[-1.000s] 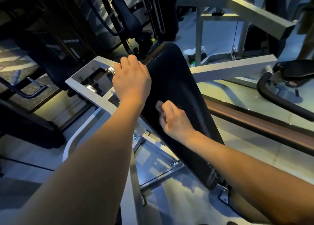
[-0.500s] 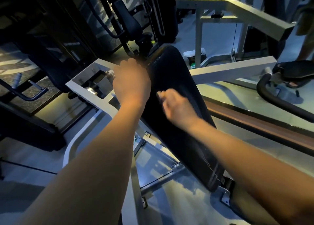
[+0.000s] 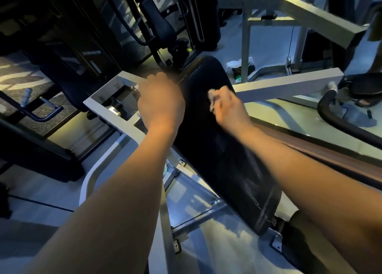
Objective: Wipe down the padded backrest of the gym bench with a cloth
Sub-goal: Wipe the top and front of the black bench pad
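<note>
The black padded backrest runs diagonally from upper centre down to the lower right, with faint pale streaks on its lower half. My right hand holds a small crumpled pale cloth against the upper right part of the pad. My left hand grips the pad's upper left edge, fingers curled over it, next to the white frame. Both hands are motion-blurred.
A white steel frame with a chrome knob lies left of the pad, and a white crossbar passes behind it. A curved black handle is at right. Dark machines stand at the back and left.
My right hand has slid the cloth up the backrest from its middle toward the upper right. My left hand has stayed on the pad's upper left edge.
</note>
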`<control>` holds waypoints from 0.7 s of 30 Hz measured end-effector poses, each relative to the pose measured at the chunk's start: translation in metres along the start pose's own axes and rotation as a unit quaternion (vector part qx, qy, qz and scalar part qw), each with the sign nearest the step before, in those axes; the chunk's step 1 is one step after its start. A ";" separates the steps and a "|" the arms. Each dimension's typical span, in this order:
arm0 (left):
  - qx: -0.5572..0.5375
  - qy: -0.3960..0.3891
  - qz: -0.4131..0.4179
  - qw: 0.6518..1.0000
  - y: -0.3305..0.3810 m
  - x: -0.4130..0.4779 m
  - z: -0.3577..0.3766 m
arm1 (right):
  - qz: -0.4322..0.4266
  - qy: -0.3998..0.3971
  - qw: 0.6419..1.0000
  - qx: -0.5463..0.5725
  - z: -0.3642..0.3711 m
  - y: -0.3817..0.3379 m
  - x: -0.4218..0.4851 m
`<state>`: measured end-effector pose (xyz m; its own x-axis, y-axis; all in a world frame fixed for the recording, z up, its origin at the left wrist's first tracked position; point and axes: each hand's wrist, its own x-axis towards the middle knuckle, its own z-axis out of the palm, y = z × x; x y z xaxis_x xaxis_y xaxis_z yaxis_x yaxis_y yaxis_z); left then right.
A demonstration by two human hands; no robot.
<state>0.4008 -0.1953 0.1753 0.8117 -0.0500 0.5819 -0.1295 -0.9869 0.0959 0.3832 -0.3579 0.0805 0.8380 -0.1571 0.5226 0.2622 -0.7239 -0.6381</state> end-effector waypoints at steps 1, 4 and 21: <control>-0.001 0.000 0.000 1.000 0.000 0.000 0.000 | 0.059 0.016 0.998 -0.004 -0.002 0.009 0.012; -0.003 0.002 -0.004 1.000 0.001 0.000 0.000 | 0.148 0.070 0.986 -0.018 -0.004 0.011 0.023; 0.012 0.018 -0.003 1.000 0.003 -0.001 0.002 | 0.027 0.002 0.999 0.043 0.012 -0.008 -0.030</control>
<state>0.4001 -0.1982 0.1735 0.7915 -0.0385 0.6099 -0.1100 -0.9907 0.0803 0.3619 -0.3393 0.0630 0.8501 -0.1965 0.4886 0.2579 -0.6535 -0.7116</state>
